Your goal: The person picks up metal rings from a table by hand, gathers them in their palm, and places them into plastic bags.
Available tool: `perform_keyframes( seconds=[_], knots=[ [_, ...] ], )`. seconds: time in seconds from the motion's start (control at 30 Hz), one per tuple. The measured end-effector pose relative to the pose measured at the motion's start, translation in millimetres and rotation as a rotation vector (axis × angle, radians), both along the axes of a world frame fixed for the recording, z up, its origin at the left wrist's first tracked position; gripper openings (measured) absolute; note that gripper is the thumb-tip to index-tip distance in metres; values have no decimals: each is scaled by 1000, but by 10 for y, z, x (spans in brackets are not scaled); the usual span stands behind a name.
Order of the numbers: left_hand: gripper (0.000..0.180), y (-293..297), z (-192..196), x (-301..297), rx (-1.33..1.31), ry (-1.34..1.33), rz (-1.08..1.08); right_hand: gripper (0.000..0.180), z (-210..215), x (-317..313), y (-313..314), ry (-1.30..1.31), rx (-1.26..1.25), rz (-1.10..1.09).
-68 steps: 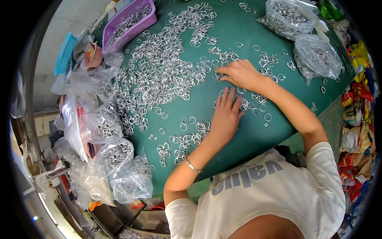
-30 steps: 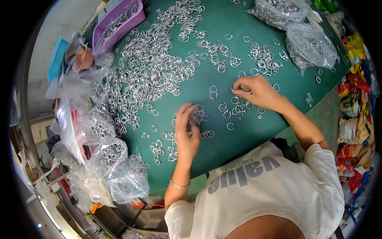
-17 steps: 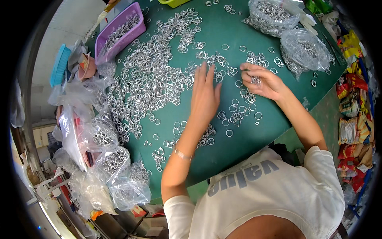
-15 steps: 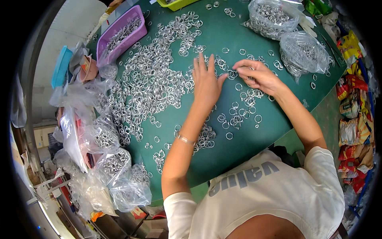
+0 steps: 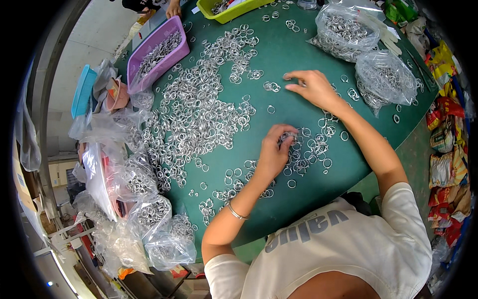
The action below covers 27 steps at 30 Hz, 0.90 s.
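Silvery metal rings lie in a wide heap over the left half of the green table, with smaller groups nearer me. My left hand is at the middle of the table, its fingers curled around several metal rings. More loose rings lie just right of it. Farther back, my right hand hovers with thumb and forefinger apart and nothing visible between them. A small cluster of rings lies just left of its fingertips, and its other fingers are partly hidden.
A purple basket of metal parts stands at the far left, with another person's hand at its rim. A yellow-green basket is at the back. Clear bags of rings sit at the right; more bags line the left edge.
My left hand has come nearer me and closed around several rings. My right hand has moved slightly away from me and opened. Another person's hand has appeared by the purple basket.
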<state>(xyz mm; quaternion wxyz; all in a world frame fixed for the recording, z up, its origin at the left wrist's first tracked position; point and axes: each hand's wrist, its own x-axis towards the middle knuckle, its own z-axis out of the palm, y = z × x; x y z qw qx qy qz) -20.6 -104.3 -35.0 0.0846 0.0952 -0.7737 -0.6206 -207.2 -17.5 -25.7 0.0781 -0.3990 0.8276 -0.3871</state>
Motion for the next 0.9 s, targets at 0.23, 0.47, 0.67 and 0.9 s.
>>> perform_keyframes(
  seconds=[0.23, 0.47, 0.67, 0.9],
  knots=[
    [27, -50, 244, 36, 203, -424, 7, 25, -204, -4, -250, 211, 175, 165],
    [36, -251, 163, 62, 241, -60, 53, 28, 156, -229, 430, -1144, -69, 71],
    [21, -396, 251, -69, 286, -214, 281, 32, 89, -226, 543, -705, -9, -30],
    [28, -457, 74, -203, 205, -72, 318, 23, 129, -224, 622, -481, -72, 16]
  ],
)
